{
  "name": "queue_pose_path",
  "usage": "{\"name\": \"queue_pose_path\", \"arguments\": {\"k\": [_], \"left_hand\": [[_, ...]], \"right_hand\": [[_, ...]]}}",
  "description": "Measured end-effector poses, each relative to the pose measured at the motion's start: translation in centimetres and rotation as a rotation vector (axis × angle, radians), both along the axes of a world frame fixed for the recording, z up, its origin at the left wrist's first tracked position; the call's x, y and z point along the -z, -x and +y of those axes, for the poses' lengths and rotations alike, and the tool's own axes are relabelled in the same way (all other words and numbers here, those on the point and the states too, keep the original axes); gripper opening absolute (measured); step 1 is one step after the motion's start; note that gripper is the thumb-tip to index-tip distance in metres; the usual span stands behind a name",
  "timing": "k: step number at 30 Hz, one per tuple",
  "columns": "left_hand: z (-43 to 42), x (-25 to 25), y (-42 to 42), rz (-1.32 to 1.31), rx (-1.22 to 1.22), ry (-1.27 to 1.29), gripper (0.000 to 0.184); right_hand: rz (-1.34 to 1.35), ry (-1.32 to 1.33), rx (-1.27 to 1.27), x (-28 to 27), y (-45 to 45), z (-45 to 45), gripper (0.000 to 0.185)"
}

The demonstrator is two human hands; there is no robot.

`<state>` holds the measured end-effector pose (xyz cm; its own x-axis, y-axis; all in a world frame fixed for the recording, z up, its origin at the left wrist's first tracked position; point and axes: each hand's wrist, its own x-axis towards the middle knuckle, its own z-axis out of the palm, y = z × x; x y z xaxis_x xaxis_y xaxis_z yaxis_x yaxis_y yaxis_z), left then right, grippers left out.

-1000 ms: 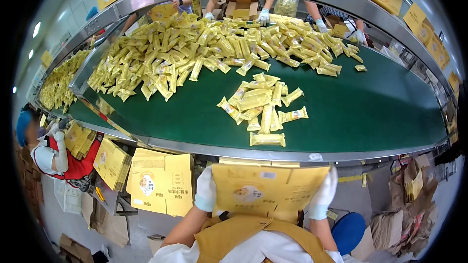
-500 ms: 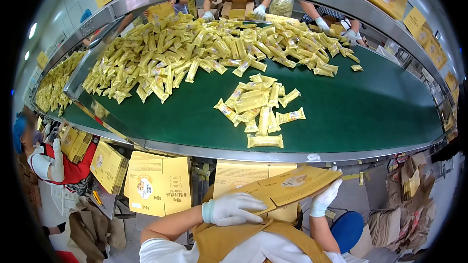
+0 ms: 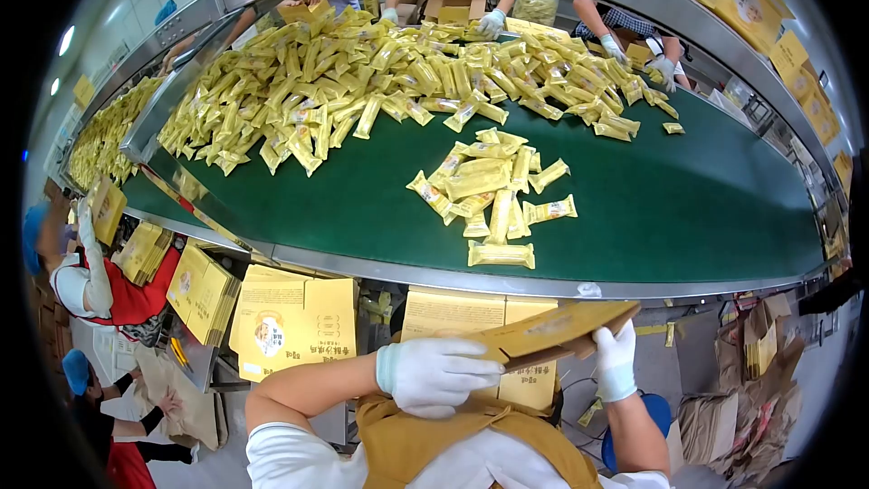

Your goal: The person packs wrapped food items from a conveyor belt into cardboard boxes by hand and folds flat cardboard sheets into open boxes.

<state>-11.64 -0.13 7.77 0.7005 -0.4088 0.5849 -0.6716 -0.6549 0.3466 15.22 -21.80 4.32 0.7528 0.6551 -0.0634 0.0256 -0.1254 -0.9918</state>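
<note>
A yellow printed cardboard box (image 3: pixel 554 330), partly flattened, is tilted in front of my chest. My right hand (image 3: pixel 616 360), in a white glove, grips its right end, with the thumb and fingers around the edge. At the left end, my gloved left hand (image 3: pixel 440 375) has its fingers pressed together on the cardboard; the thumb is not clearly visible. Brown inner cardboard shows along the near side of the box. Beneath it lies a stack of flat yellow boxes (image 3: pixel 451 310), partly covered by the box and my left hand.
A green conveyor belt (image 3: pixel 697 208) carries a small heap of yellow wrapped bars (image 3: pixel 493 183) and a large pile (image 3: pixel 299 81) behind. More flat boxes (image 3: pixel 303 326) lie to the left. Co-workers' gloved hands (image 3: pixel 492 23) are across the belt; a person in a red apron (image 3: pixel 136 294) is left.
The box has turned edge-on, showing its brown inside along the near side. My right hand has moved slightly down. At left, another person has come into view bending over brown paper sacks.
</note>
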Motion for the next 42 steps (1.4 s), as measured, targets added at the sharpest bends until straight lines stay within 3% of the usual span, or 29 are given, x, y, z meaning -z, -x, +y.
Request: {"name": "queue_pose_path", "arguments": {"k": [2,5,8,11,12,13,14,16,17,18,19,22,23,26,27,30,31,34,35,38,39,42], "left_hand": [[-0.2,-0.3,-1.2,-0.005,0.057,0.083,0.035],[-0.2,-0.1,-2.8,0.040,0.132,0.132,0.035],[-0.4,0.3,-2.6,0.094,0.100,0.347,0.036],[0.6,0.0,-1.6,0.115,0.022,0.284,0.038],[0.9,0.5,-1.9,-0.038,-0.068,0.282,0.034],[1.6,0.2,-1.1,-0.019,-0.176,0.134,0.032],[2.2,-0.4,-0.4,-0.003,-0.284,-0.015,0.030],[2.5,-1.3,-0.9,-0.145,-0.516,-0.134,0.029],[2.7,-1.0,-1.2,-0.164,-0.646,-0.232,0.019],[3.2,-0.8,-1.7,-0.185,-0.776,-0.332,0.019],[3.5,-0.5,-2.5,-0.143,-0.800,-0.315,0.014],[2.4,1.4,-4.5,0.275,-0.530,-0.359,0.020],[1.6,2.2,-5.2,0.440,-0.482,-0.397,0.030],[1.3,4.4,-6.0,0.640,-0.418,-0.477,0.032],[1.5,2.8,-6.8,0.784,-0.354,-0.491,0.020],[1.8,2.4,-6.6,-0.037,-0.530,-0.433,0.029],[1.7,2.3,-6.0,-0.144,-0.647,-0.480,0.053],[2.0,0.7,-5.5,0.061,-0.983,-0.315,0.053],[2.0,-0.3,-5.4,0.241,-0.959,-0.264,0.047],[2.8,-2.6,-5.4,0.375,-0.819,-0.104,0.042],[2.5,-4.7,-5.6,0.456,-0.805,-0.100,0.043],[2.6,-3.7,-5.5,0.360,-0.671,0.019,0.045]], "right_hand": [[0.085,0.009,-0.165,-2.5,-0.9,0.7,0.049],[0.013,0.033,-0.176,-1.9,-0.9,1.7,0.048],[0.021,0.054,-0.164,-0.7,-1.7,2.1,0.047],[-0.082,0.083,-0.198,-0.8,-1.4,2.2,0.041],[-0.126,0.123,-0.231,-1.8,-0.9,2.2,0.038],[-0.171,0.161,-0.266,-3.0,-0.4,2.3,0.035],[-0.493,0.360,-0.317,-4.6,0.3,2.4,0.021],[-0.790,0.592,-0.663,-8.1,2.1,3.3,0.017],[-0.893,0.584,-0.787,-7.7,3.0,3.7,0.018],[-0.889,0.656,-0.858,-8.2,4.0,4.4,0.019],[-0.913,0.696,-0.880,-8.2,4.6,5.4,0.022],[-1.034,0.793,-0.823,-6.4,4.8,8.7,0.036],[-1.024,0.820,-0.924,-6.0,4.3,9.8,0.049],[-1.052,0.698,-1.073,-5.7,4.0,10.3,0.056],[-0.968,0.751,-1.155,-6.3,3.6,10.3,0.067],[-0.772,0.451,-1.222,-7.0,0.7,8.3,0.078],[-0.728,0.408,-1.278,-7.4,-0.2,7.5,0.089],[-0.463,0.353,-1.036,-6.5,0.4,6.3,0.101],[-0.386,0.351,-0.892,-6.2,0.9,5.7,0.105],[-0.789,0.187,-0.558,-5.1,2.0,5.6,0.107],[-1.038,0.198,-0.450,-4.5,1.8,6.1,0.105],[-0.652,0.474,-0.455,0.0,1.8,5.6,0.103]]}}
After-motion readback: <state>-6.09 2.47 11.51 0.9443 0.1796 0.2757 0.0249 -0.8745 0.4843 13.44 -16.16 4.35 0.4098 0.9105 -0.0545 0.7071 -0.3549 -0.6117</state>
